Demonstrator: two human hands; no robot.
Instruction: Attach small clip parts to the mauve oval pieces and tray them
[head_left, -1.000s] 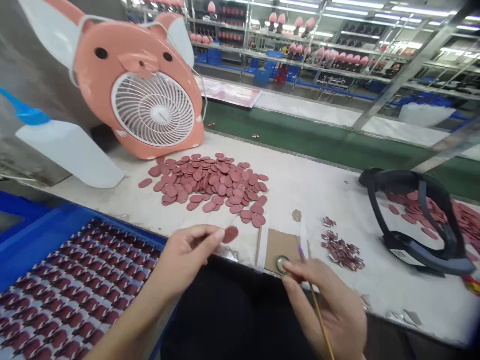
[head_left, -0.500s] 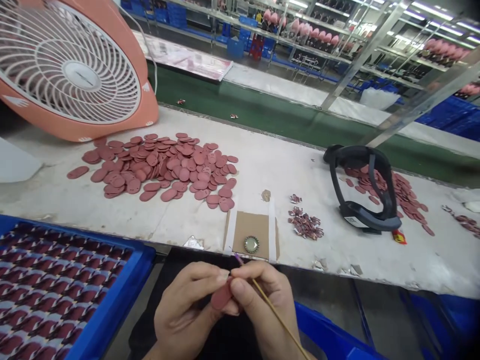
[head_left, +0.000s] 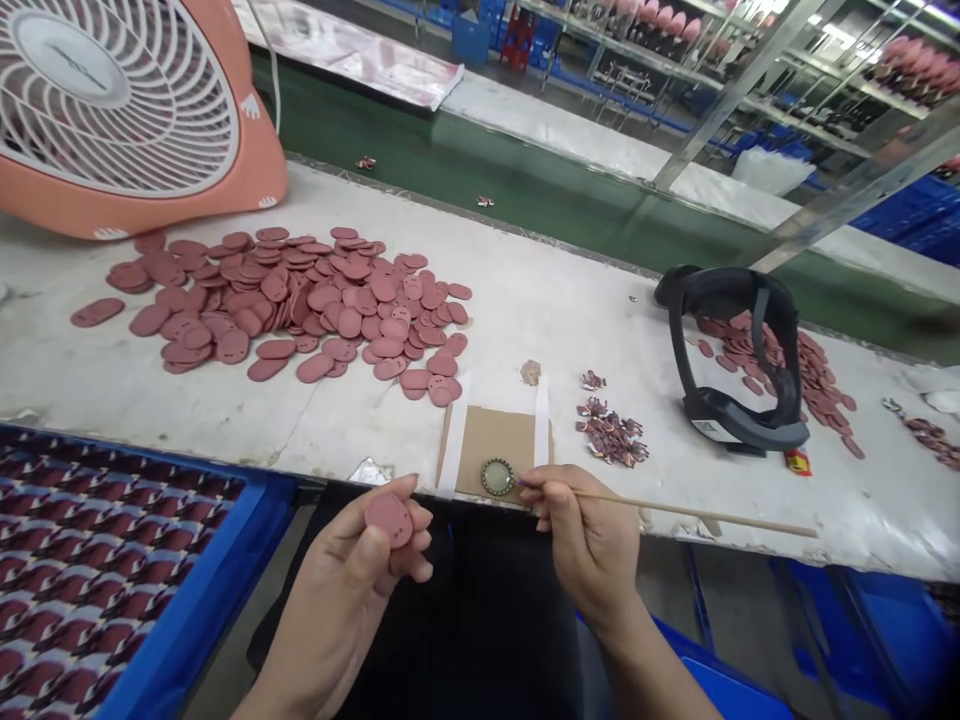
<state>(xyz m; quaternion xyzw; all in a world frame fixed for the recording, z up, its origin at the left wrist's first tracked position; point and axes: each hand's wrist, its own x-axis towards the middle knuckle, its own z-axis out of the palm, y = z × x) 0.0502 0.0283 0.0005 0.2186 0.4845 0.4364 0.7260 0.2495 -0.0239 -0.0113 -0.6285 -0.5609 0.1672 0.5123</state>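
Note:
In the head view my left hand (head_left: 352, 570) pinches a flat reddish oval piece (head_left: 389, 520) between thumb and fingers, its face with small dark dots turned up. My right hand (head_left: 581, 530) is closed around a thin wooden stick (head_left: 697, 512), whose long end points right. The stick's purple tip is at the rim of a bottle cap (head_left: 497, 477) that holds pale liquid or paste; whether it dips in I cannot tell. Under the cap lies a cardboard piece (head_left: 491, 435) with white tape along both sides.
A heap of reddish ovals (head_left: 322, 300) lies left of the cardboard. Small brown-and-white parts (head_left: 611, 435) and a black head strap (head_left: 799, 400) lie to its right. An orange fan (head_left: 259, 170) stands at back left; a blue tray (head_left: 225, 570) of dark red pieces sits below it.
My hands have parted. The right hand has carried the stick from the oval piece up to the bottle cap; the left has moved left, keeping the oval. The camera view has shifted.

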